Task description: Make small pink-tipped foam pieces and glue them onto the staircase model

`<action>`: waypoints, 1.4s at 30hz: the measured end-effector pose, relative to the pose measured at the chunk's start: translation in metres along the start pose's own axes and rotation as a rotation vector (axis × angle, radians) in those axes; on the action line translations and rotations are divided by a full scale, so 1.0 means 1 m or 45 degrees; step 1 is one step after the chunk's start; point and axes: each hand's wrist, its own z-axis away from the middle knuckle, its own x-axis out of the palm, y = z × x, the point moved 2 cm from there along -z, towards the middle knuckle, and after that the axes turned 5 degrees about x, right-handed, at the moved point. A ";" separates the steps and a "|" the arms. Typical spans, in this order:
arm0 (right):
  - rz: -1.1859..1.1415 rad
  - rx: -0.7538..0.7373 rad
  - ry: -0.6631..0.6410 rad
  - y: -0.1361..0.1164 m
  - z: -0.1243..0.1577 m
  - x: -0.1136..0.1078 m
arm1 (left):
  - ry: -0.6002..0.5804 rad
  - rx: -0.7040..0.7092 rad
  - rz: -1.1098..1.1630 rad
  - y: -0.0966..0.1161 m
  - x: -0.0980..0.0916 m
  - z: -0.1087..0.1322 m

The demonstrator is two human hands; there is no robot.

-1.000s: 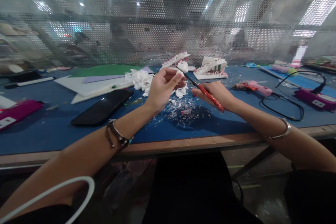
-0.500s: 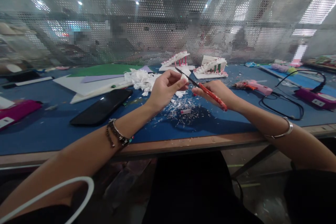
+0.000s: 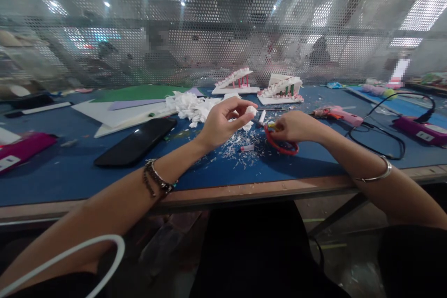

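Note:
My left hand (image 3: 221,123) is closed in a pinch around a small white piece (image 3: 251,111), possibly foam or paper, above the table. To its right, my right hand (image 3: 295,126) is closed at the red-handled scissors (image 3: 283,149); their loop hangs below the fingers and is slightly blurred. Something small and yellow (image 3: 273,127) shows at the right fingertips, too unclear to name. Between the hands lie a white stick (image 3: 262,117) and a thin dark rod (image 3: 270,109). Below are white shavings (image 3: 237,153) and a small clear-and-pink tube (image 3: 247,148).
Two white stair-like models (image 3: 237,81) with coloured posts stand at the back. Crumpled white scraps (image 3: 190,108), coloured sheets (image 3: 139,93) and a black phone (image 3: 136,143) lie left. A pink glue gun (image 3: 344,115) and purple power strip (image 3: 422,130) lie right.
The scissors have swung down and away from the white piece, their handle now beneath my right hand. My left hand has shifted slightly right, still pinching the piece.

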 end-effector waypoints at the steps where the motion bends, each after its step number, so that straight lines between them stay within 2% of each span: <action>1: 0.019 -0.023 -0.039 -0.001 0.001 0.001 | -0.042 -0.031 0.034 -0.001 0.001 0.000; 3: -0.029 -0.083 0.029 -0.003 0.002 -0.002 | -0.109 -0.094 0.133 -0.004 0.002 0.000; 5: -0.177 -0.203 0.277 -0.007 0.004 -0.011 | -0.125 -0.141 0.239 -0.007 0.003 0.000; 7: -0.338 -0.404 0.495 -0.014 0.009 -0.019 | -0.121 -0.170 0.321 -0.009 0.005 0.001; 10: -0.387 -0.645 0.579 -0.026 0.015 -0.021 | -0.136 -0.203 0.380 -0.011 0.008 0.003; 12: -0.376 -0.674 0.625 -0.030 0.017 -0.019 | -0.161 -0.224 0.407 -0.013 0.010 0.005; 18: -0.495 -0.596 0.763 -0.033 0.018 -0.014 | -0.155 -0.297 0.597 -0.019 0.014 0.006; 24: -0.539 -0.749 1.022 -0.036 0.018 -0.014 | -0.225 -0.414 0.732 -0.015 0.014 0.009; 32: -0.548 -0.816 1.080 -0.041 0.023 -0.016 | -0.295 -0.444 0.854 -0.016 0.017 0.012; 37: -0.642 -0.820 1.023 -0.041 0.023 -0.016 | -0.219 -0.457 0.845 -0.017 0.014 0.011; 42: -0.642 -0.816 0.961 -0.041 0.023 -0.017 | -0.197 -0.361 0.821 -0.016 0.012 0.009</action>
